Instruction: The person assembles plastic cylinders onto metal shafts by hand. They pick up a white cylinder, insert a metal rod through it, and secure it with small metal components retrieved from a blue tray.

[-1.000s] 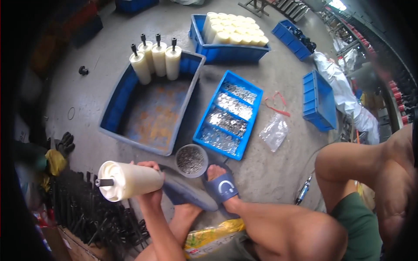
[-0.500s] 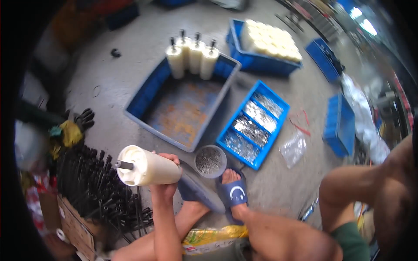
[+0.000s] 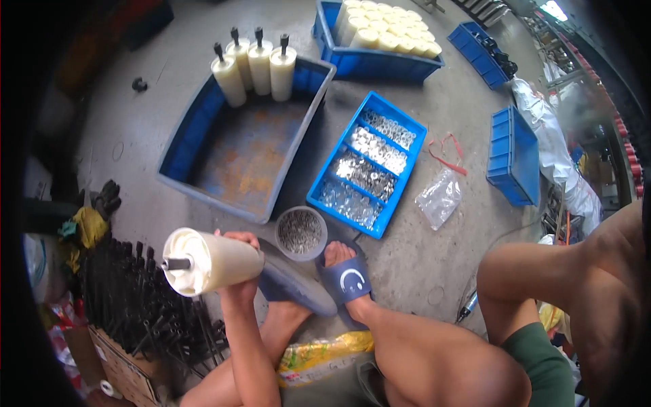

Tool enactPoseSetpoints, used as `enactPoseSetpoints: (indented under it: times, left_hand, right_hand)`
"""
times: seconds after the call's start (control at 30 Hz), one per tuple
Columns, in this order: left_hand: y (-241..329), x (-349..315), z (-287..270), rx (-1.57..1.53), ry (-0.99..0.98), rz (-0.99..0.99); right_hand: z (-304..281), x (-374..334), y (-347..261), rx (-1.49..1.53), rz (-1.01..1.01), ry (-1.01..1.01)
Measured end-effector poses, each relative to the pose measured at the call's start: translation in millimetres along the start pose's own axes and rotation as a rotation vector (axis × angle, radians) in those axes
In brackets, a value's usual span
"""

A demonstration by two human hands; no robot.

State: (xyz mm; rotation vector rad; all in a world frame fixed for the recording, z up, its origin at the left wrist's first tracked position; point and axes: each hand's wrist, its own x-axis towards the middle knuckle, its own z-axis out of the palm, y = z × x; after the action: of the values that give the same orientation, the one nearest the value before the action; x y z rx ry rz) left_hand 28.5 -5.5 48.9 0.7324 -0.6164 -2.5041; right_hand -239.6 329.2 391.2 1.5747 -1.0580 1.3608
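Left hand [image 3: 240,289] curled round roller [image 3: 220,264] near its right end, axis roughly sideways, shaft [image 3: 178,264] pointing left; right hand out of sight, can't tell.

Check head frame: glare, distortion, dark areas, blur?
Head view: lamp at upper right is blown out, and washers glint; head view: row of red parts curves near the right rim; head view: corners fall to black; head view: white roller in the left hand looks fairly sharp.
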Motion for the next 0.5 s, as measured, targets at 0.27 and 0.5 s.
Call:
enactPoseSetpoints:
  times: [0.27, 0.5]
  left_hand:
    - [-15.6, -1.7, -17.4, -0.008, 0.004, -0.007]
    - [-26.9, -2.4, -4.6, 0.044, 0.168, -0.120]
  right_hand:
    - [17.7, -59.0, 23.4, -0.409, 0.077, 0.068]
    - [98.7, -242.6, 158.4, -0.375, 0.970, -0.994]
